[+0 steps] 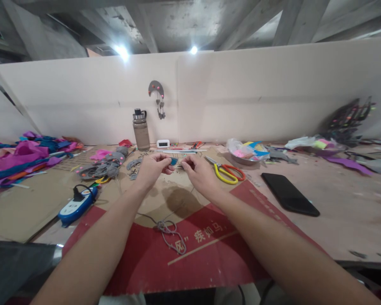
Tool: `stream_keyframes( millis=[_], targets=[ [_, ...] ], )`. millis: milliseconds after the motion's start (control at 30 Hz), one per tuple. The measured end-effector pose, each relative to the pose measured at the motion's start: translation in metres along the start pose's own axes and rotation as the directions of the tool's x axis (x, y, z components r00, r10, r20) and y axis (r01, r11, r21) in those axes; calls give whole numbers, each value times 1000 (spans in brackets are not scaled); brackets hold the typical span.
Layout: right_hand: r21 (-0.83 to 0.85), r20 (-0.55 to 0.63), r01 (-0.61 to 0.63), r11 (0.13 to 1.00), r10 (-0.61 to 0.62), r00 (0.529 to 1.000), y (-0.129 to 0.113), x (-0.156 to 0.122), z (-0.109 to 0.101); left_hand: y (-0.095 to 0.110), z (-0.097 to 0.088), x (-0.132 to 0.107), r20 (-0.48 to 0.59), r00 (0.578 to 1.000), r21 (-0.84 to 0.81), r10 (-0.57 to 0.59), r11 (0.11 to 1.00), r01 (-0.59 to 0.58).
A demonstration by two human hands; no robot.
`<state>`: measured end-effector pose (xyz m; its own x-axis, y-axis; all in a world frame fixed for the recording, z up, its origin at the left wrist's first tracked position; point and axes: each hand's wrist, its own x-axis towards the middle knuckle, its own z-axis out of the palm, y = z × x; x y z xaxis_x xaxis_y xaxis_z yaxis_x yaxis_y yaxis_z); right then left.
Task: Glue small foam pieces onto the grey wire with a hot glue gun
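Note:
My left hand (pixel 155 168) is closed in a pinch on a small dark-blue piece (pixel 174 161), perhaps felt or paper. Just to its right, my right hand (pixel 197 170) also pinches, with a tiny dark bit at its fingertips that is too small to name. Both hands are over a brown and red cardboard sheet (pixel 206 245). A loose tangle of grey cord (pixel 167 228) lies on the cardboard between my forearms. Scissors (pixel 227 173) with yellow and orange handles rest beside my right hand. Grey cut-out pieces (pixel 133 165) lie left of my left hand.
A blue-and-white power strip (pixel 78 205) and heaped grey felt pieces (pixel 106 166) are on the left. Behind stand a water bottle (pixel 141 131) and a small white clock (pixel 163 144). A phone (pixel 288 192) and a filled bowl (pixel 246 159) are on the right.

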<state>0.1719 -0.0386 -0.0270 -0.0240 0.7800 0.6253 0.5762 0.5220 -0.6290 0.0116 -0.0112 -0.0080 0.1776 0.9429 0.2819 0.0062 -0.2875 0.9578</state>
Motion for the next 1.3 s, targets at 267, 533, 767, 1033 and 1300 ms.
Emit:
stream_keyframes(
  millis=[267,533,767,1033,1300],
  targets=[
    [105,231,121,987,-142,962,-9,-8,4,-10,-23,17,-284,958,-121,45,989,-82],
    [-54,318,142,988,-118,941,3,2,-12,-1,-26,15,-274,961,-256,20,962,-93],
    [-527,160,-266,807,401,902,67,10,-15,-5,-22,14,-257,962,-167,92,976,-138],
    [-418,45,-383,824,440,897,74,8,3,-13,-25,19,-291,956,-123,46,989,-86],
    [20,-64,-223,975,224,972,23,12,-10,-18,-33,24,-272,944,-371,-187,925,77]
  ],
)
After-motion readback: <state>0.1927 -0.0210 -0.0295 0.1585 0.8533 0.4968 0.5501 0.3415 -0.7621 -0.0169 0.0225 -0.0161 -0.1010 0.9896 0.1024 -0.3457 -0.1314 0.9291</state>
